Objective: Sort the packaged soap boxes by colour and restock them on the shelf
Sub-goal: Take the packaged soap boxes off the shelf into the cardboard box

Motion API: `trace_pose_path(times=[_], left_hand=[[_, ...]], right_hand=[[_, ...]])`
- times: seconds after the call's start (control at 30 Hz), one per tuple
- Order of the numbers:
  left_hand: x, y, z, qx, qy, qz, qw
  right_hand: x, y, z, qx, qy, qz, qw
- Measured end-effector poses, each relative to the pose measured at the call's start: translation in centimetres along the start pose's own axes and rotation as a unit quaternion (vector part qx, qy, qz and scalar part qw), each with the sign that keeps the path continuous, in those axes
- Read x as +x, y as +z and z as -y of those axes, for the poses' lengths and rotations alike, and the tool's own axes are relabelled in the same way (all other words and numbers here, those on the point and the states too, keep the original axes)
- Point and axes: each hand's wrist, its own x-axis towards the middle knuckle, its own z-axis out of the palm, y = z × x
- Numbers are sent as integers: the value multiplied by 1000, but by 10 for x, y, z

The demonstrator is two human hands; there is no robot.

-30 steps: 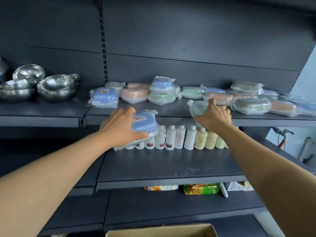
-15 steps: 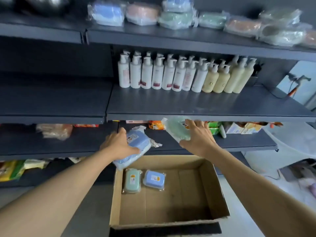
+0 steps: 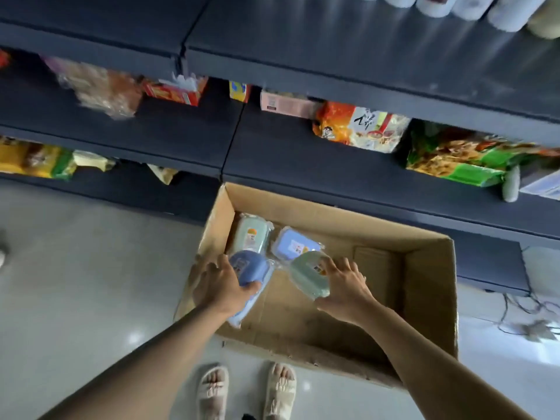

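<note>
The dark shelving unit point(image 3: 303, 153) stands directly behind an open cardboard box point(image 3: 430, 286) on the floor; the lower shelves carry snack packets. Inside the box, two wrapped soap boxes lie flat at the far left corner: a green soap box point(image 3: 253, 237) and, just beside it, a blue soap box point(image 3: 295, 242). The person's left hand point(image 3: 219, 287) grips a second blue pack point(image 3: 247, 268) over the box's left wall, fingers curled round its near end. The right hand point(image 3: 345, 287) holds a second green pack point(image 3: 307, 275) over the box floor, thumb curled under its near edge. By appearance, each hand carries one colour. For a clean step, keep each pack level, grip the rigid box rather than the loose wrapper, and keep blue apart from green.
</note>
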Motion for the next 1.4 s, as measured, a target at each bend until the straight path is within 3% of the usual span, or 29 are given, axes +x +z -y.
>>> trace_pose_path(times=[0.1, 0.27, 0.37, 0.5, 0.63, 0.77, 0.97, 1.4], left_hand=[[20, 41, 13, -40, -32, 2, 999], [46, 81, 35, 40, -88, -28, 995], [54, 98, 44, 43, -73, -52, 995], [54, 107, 45, 115, -37, -52, 991], [51, 95, 45, 121, -7, -16, 992], [39, 51, 35, 208, 39, -13, 977], [4, -51, 5, 191, 103, -1, 976], [-107, -290, -76, 171, 251, -137, 943]], right_hand=[[30, 36, -10, -11, -45, 30, 998], [73, 85, -14, -31, -141, 41, 989], [96, 106, -10, -51, -188, 32, 980], [110, 123, -5, -118, -166, 11, 979], [95, 114, 0, -157, -130, 13, 979], [70, 72, 14, -152, -106, -6, 983], [18, -19, 43, -120, -65, -65, 989], [-128, -236, 122, -103, -72, -237, 963]])
